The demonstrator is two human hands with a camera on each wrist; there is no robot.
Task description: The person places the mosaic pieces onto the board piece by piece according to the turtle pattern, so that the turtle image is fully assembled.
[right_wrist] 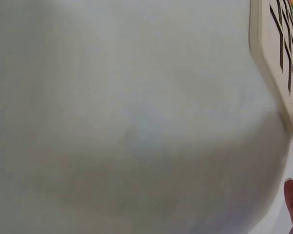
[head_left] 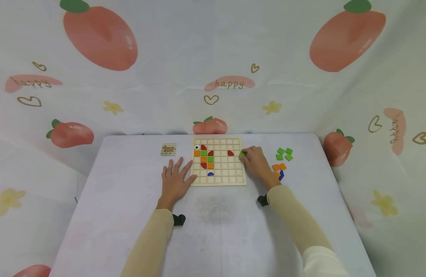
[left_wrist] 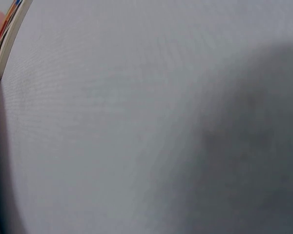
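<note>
A wooden grid board (head_left: 223,179) lies flat on the table, with coloured tiles set in its left columns. Among them are a white tile with a black dot (head_left: 197,147), orange and green squares, and red rounded pieces. A lone red piece (head_left: 230,153) sits toward the right, and a blue half-round (head_left: 211,174) lower down. At the board's right edge my right hand (head_left: 257,161) pinches a green square tile (head_left: 243,154) between thumb and fingers. My left hand (head_left: 174,184) rests with spread fingers on the table, fingertips right at the board's left edge.
A small patterned card (head_left: 169,149) lies left of the board. Loose green tiles (head_left: 280,157) are at the right, with orange tiles (head_left: 283,166) and a blue piece (head_left: 281,175) nearer my right wrist. A printed cloth (head_left: 233,46) hangs behind the table.
</note>
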